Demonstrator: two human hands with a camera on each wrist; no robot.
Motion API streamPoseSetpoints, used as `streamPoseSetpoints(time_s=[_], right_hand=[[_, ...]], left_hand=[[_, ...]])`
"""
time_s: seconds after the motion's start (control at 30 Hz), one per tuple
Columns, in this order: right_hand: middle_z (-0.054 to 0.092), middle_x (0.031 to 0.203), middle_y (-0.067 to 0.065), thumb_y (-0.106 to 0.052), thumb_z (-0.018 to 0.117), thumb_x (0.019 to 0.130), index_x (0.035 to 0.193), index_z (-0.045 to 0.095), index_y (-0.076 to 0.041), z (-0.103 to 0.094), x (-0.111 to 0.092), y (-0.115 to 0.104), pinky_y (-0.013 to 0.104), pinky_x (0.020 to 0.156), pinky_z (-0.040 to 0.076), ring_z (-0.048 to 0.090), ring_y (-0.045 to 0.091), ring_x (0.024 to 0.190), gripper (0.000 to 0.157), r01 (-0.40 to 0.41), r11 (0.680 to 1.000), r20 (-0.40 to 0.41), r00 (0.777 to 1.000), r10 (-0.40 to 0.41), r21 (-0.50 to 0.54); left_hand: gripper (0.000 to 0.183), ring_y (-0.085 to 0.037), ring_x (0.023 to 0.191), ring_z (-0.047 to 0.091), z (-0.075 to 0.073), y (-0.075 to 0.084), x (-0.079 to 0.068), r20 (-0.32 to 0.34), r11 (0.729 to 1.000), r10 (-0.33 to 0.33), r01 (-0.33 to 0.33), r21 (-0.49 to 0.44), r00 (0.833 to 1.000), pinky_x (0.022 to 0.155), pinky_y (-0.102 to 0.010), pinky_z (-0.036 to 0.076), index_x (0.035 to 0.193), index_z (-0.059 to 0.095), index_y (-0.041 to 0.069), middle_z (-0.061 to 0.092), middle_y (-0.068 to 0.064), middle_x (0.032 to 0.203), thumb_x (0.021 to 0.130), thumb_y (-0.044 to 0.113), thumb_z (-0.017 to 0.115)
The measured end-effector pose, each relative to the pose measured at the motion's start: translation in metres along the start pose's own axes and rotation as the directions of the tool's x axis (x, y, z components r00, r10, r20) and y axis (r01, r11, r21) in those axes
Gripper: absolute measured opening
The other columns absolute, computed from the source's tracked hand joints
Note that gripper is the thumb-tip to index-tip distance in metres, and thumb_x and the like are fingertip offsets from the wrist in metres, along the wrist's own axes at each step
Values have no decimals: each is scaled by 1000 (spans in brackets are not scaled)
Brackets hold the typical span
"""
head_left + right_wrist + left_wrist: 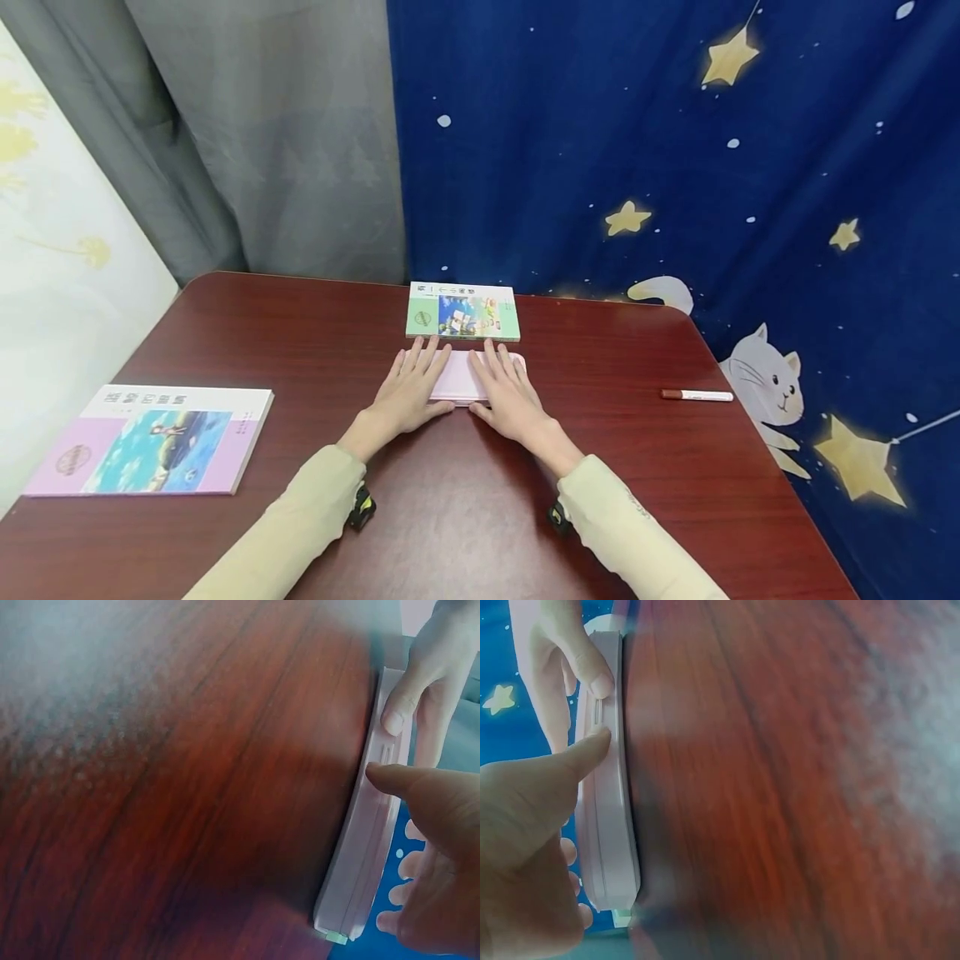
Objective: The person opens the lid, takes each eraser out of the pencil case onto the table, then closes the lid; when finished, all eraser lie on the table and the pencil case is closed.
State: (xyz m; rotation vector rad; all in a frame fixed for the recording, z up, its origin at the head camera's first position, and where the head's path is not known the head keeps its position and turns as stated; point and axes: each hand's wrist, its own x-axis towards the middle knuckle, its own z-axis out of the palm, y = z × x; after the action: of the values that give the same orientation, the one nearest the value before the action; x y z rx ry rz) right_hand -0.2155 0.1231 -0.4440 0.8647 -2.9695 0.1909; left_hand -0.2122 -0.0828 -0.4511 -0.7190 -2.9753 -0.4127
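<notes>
A flat pale-pink case (459, 379) with rounded corners lies on the table in front of the person. The left wrist view shows the seam and a small clasp along its front side (609, 817). Across the left part of its lid rests the left hand (408, 392), fingers straight and spread, thumb at the front edge near the clasp. The right hand (513, 400) mirrors it on the right part, its thumb (386, 772) touching the front side close to the clasp. Both hands' fingertips reach the case's far edge.
Just behind the case lies a green-and-white book (462, 312). A larger purple-and-white book (153, 440) is at the table's left. To the right, a white marker with a brown cap (697, 396) lies near the edge. Curtains hang beyond the brown table (465, 533).
</notes>
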Motion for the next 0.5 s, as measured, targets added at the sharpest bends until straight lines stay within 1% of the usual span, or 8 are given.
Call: streamPoseSetpoints(time_s=[0.17, 0.3, 0.5], right_hand=[[14, 156, 24, -32, 67, 92, 152, 26, -7, 2, 1, -4, 53, 114, 20, 14, 39, 143, 77, 2, 1000, 7, 1000, -1, -5], [21, 154, 26, -31, 69, 89, 151, 31, -6, 2, 2, -8, 53, 112, 25, 21, 39, 141, 77, -7, 1000, 11, 1000, 7, -26], [35, 147, 27, -32, 76, 83, 145, 40, -5, 1, 7, -11, 53, 108, 34, 34, 41, 134, 76, -4, 994, -48, 999, -1, -105]], left_hand=[[87, -40, 144, 8, 2, 3, 2, 19, 1000, -5, 5, -2, 1000, 115, -56, 11, 152, 23, 2, 13, -21, 158, 89, 44, 66], [86, -41, 143, 9, 2, 3, 4, 41, 1000, -6, 5, 12, 999, 115, -55, 12, 152, 24, 1, 15, -23, 157, 90, 44, 65], [86, -42, 141, 18, 1, 2, 7, 32, 997, 2, -5, 71, 999, 115, -55, 17, 151, 27, 1, 21, -24, 155, 89, 47, 65]])
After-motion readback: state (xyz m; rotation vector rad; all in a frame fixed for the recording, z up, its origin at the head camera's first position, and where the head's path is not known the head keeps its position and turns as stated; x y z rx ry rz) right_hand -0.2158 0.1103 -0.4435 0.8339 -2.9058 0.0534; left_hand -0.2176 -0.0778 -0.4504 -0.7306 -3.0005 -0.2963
